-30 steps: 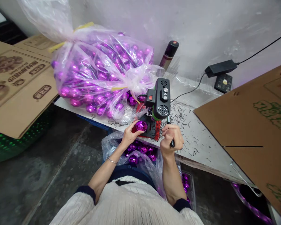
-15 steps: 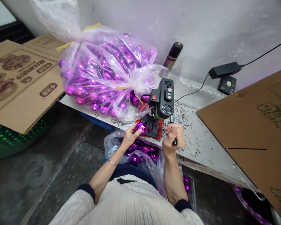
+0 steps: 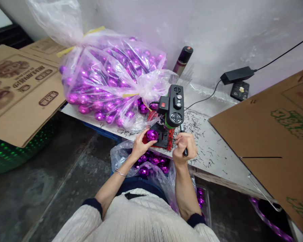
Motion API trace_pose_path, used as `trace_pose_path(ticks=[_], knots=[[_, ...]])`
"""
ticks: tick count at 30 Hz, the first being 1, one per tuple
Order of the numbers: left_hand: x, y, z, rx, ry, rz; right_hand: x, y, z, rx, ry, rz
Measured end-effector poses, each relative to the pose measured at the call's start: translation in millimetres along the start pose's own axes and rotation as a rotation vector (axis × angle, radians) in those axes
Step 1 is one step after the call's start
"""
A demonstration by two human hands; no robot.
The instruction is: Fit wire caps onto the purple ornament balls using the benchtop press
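Note:
My left hand [image 3: 140, 145] has its fingers and thumb around a shiny purple faceted ball [image 3: 152, 135]. The ball is at the left side of the black base plate of a small bench drill press [image 3: 176, 105]. My right hand [image 3: 185, 147] is wrapped around the press's lever handle [image 3: 185, 152], whose black end shows below the fist. The press head hides whatever is right beneath it. Red material [image 3: 170, 139] lies around the base. Below the table edge, an open plastic bag [image 3: 118, 156] holds more purple balls.
A large tied clear bag of purple balls [image 3: 98, 84] fills the table's left. Dark thin shavings [image 3: 204, 141] litter the tabletop on the right. Behind stand a spray can [image 3: 183, 60] and a power adapter [image 3: 237, 75]. Cardboard boxes flank both sides, one [image 3: 262, 134] at right.
My left hand has shifted the ball slightly up onto the base plate's left side, and its thumb has moved from the ball's front to below it. My right hand keeps its hold on the lever.

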State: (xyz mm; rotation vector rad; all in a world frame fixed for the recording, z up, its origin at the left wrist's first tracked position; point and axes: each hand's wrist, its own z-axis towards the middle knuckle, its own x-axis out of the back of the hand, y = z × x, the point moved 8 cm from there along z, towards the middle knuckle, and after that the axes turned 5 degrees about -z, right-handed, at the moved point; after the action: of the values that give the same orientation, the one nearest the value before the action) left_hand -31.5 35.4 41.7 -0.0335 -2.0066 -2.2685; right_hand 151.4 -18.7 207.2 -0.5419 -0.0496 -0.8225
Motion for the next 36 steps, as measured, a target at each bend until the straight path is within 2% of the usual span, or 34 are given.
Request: trace_pose_path(ticks=[8, 15, 23, 31, 36], knots=[[-32.2, 0, 26, -0.135, -0.065, 0.341, 0, -3, 7, 0.008, 0.003, 0.016], [-51.1, 10, 28, -0.268, -0.226, 0.393, 1, -3, 8, 0.015, -0.002, 0.008], [-51.4, 3, 30, -0.309, -0.218, 0.31, 1, -3, 3, -0.011, -0.009, 0.015], [-49.0, 5, 28, -0.351, -0.184, 0.298, -7, 9, -26, 0.029, -0.013, 0.046], [-49.4, 3, 29, -0.325, -0.194, 0.316, -10, 19, -41, 0.019, 0.052, 0.045]])
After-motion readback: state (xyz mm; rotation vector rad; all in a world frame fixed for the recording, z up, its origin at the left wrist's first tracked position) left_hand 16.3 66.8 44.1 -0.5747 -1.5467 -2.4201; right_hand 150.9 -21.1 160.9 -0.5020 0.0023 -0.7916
